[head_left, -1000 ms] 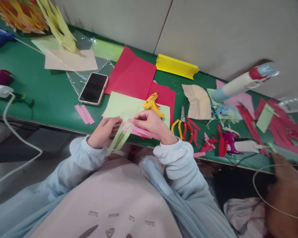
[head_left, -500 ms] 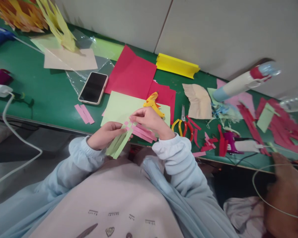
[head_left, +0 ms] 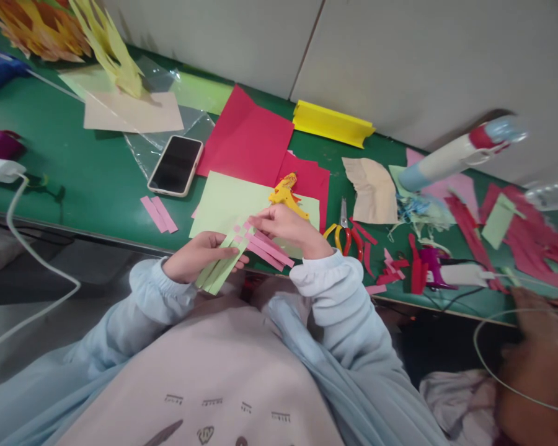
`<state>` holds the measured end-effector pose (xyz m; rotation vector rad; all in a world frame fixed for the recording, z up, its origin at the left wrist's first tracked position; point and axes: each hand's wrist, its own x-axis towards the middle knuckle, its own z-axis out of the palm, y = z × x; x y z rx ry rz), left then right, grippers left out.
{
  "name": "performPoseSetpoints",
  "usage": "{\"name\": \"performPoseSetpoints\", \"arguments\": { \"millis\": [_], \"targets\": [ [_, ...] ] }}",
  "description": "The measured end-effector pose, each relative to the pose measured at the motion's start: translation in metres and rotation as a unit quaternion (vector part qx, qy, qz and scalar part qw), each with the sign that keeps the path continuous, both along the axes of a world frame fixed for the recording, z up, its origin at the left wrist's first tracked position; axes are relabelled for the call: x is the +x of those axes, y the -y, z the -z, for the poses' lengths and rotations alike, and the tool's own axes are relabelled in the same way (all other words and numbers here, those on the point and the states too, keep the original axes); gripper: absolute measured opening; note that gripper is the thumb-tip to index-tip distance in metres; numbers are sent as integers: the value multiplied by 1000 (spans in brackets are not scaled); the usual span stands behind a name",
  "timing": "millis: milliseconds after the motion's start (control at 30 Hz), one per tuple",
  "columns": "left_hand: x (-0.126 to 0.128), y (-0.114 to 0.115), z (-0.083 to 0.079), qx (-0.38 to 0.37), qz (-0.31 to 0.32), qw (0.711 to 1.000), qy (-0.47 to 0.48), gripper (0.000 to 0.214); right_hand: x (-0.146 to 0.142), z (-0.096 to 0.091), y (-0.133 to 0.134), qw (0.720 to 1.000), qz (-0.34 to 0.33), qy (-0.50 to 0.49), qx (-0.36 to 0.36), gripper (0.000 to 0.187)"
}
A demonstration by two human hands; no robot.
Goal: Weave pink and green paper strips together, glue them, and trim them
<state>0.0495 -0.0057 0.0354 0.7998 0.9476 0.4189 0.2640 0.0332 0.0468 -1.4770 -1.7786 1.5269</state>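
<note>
Fingers point(head_left: 223, 253) of the left hand point(head_left: 198, 257) are closed on a bunch of green strips point(head_left: 218, 272), while the right hand point(head_left: 292, 229) pinches the pink strips point(head_left: 267, 249) woven across them, both held just over the near edge of the green table point(head_left: 88, 179). Behind the hands lie red paper point(head_left: 246, 139), a pale green sheet point(head_left: 221, 201), a phone point(head_left: 175, 165), pliers point(head_left: 341, 235) beside the right wrist, and a yellow glue gun point(head_left: 284, 193) just beyond the right hand

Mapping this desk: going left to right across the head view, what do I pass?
White charger, left hand holding green strips, right hand pinching pink strips, pliers, white bottle.
</note>
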Motion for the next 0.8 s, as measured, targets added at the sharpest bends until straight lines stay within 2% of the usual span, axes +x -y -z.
{"name": "performPoseSetpoints", "arguments": {
  "millis": [100,300,433,667,800],
  "targets": [
    [-1,0,-1,3,-2,1000,-4,36,7,-1,0,999,-37,13,-5,32],
    [0,0,1,24,-23,999,-19,46,6,2,3,1000,-25,-14,-7,29],
    [0,0,5,48,-34,998,-28,43,5,-3,5,1000,-22,-17,-8,27],
    [0,0,4,62,-44,997,-29,41,11,-8,5,997,-64,22,-25,26],
    [0,0,4,114,-47,990,-62,38,10,-8,7,997,-73,16,-30,28]
  ]
}}
